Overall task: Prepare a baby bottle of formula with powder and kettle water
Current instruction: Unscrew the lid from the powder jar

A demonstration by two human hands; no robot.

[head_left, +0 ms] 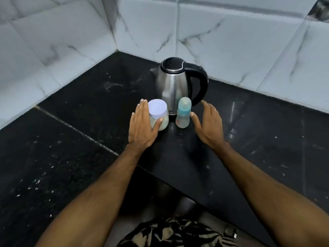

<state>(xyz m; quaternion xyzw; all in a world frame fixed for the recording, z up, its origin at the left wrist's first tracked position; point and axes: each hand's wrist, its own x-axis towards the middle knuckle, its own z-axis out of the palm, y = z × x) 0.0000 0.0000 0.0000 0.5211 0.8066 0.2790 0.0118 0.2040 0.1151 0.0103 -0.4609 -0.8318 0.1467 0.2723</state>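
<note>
Here, on a black speckled table (74, 132) set into a corner of pale marbled wall tiles (231, 38), three things stand close together. A steel kettle (172, 86) with a black lid and black handle stands upright, its handle at three o'clock and its spout at nine o'clock. Just in front of it, toward six o'clock, stand a powder jar (160, 114) and a baby bottle (183, 113), side by side and a little apart, the jar at nine o'clock of the bottle.

The jar is clear with a pale lilac lid on top, and pale powder shows through its wall. The bottle is upright and translucent, with a teal collar and a clear cap over the teat; whether it holds anything I cannot tell.

The left hand (142, 125) lies against the jar from its nine o'clock side, fingers straight along the far side and the thumb pressed on the near wall, so the jar sits between thumb and fingers. The right hand (208, 123) is spread wide and holds nothing, at three o'clock of the bottle, its thumb tip just beside the bottle's wall; whether it touches I cannot tell.

At six o'clock, below both bare forearms, a patterned dark and tan garment (178, 232) shows.
</note>
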